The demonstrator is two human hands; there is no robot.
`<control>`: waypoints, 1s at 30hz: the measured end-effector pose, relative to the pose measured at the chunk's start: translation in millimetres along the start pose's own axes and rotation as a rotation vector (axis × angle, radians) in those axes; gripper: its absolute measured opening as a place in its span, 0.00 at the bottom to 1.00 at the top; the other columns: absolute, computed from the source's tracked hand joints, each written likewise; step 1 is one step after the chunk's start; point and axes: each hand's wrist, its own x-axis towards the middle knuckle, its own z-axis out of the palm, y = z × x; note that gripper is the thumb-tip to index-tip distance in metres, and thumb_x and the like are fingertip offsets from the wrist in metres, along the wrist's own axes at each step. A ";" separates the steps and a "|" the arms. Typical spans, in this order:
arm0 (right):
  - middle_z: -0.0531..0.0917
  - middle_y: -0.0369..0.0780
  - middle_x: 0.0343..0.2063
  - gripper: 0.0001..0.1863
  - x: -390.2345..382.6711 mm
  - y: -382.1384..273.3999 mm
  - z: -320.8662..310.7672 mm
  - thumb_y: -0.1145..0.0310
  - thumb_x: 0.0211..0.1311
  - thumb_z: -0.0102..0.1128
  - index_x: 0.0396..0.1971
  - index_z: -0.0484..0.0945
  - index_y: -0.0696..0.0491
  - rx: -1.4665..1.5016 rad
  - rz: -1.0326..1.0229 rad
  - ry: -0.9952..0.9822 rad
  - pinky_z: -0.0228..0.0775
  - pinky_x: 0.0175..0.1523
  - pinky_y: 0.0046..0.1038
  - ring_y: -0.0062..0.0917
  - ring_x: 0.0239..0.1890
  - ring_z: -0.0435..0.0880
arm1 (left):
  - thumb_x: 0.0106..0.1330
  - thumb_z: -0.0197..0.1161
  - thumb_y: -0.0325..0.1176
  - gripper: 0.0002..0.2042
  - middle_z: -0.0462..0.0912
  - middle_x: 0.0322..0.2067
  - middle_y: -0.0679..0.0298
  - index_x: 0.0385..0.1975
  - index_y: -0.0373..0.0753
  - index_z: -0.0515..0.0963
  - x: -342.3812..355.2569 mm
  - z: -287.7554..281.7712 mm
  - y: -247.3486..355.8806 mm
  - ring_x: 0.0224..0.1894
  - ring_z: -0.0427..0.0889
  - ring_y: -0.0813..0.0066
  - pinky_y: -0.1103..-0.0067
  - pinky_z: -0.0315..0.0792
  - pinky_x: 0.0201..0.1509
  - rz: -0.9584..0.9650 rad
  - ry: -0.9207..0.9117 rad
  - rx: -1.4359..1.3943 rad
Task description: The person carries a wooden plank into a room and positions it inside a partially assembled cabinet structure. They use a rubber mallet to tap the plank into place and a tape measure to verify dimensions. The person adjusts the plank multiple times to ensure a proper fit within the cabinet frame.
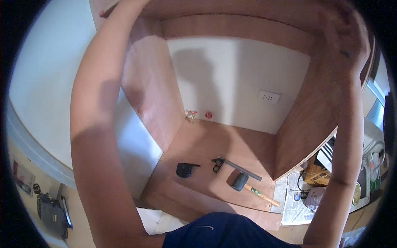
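Both my arms reach up along the sides of a brown wooden cabinet frame [149, 78]. My left hand lies beyond the top edge of the picture; only its forearm shows, beside the upper left corner. My right hand [349, 39], dim and slightly blurred, is raised at the upper right corner with its fingers apart, against or close to the side panel [314, 103] and the top board [248, 9]. Below, on the wooden base panel [202, 140], lie a mallet [240, 182] with a black head and wooden handle, a combination square [242, 169], and a small black object [187, 170].
Behind the frame, a white wall [240, 70] carries an outlet [269, 96] and red valve handles [209, 115]. At right, newspaper [295, 202] bears a cardboard box [316, 171] and a can [315, 197]. A dark bag [52, 215] sits at lower left.
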 end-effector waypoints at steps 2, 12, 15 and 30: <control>0.84 0.40 0.42 0.15 -21.2 10.7 13.8 0.65 0.59 0.74 0.44 0.84 0.50 0.252 0.141 -0.283 0.79 0.50 0.35 0.32 0.46 0.84 | 0.46 0.78 0.65 0.32 0.85 0.26 0.48 0.23 0.34 0.81 -0.7 -4.9 -3.9 0.32 0.86 0.48 0.63 0.78 0.39 0.080 0.011 0.034; 0.87 0.44 0.25 0.14 -187.7 47.0 173.5 0.58 0.61 0.62 0.21 0.84 0.50 -0.037 -0.567 -1.175 0.80 0.38 0.45 0.44 0.33 0.86 | 0.51 0.79 0.57 0.27 0.86 0.32 0.49 0.27 0.35 0.81 -5.6 -11.6 3.4 0.37 0.86 0.48 0.61 0.78 0.43 0.025 -0.055 -0.088; 0.86 0.42 0.24 0.10 -173.2 65.0 197.4 0.62 0.56 0.62 0.19 0.84 0.49 -0.172 -0.766 -1.277 0.78 0.35 0.42 0.40 0.30 0.86 | 0.51 0.79 0.57 0.27 0.85 0.30 0.50 0.28 0.36 0.82 -13.2 -15.0 -1.1 0.36 0.85 0.47 0.61 0.78 0.41 0.074 -0.014 -0.077; 0.84 0.46 0.24 0.08 -61.6 169.7 160.1 0.66 0.58 0.61 0.24 0.83 0.52 -0.475 -0.699 -1.300 0.79 0.36 0.41 0.39 0.30 0.85 | 0.46 0.83 0.54 0.27 0.84 0.27 0.50 0.31 0.35 0.84 -7.2 -0.3 -25.4 0.30 0.84 0.51 0.66 0.78 0.36 0.149 0.098 -0.114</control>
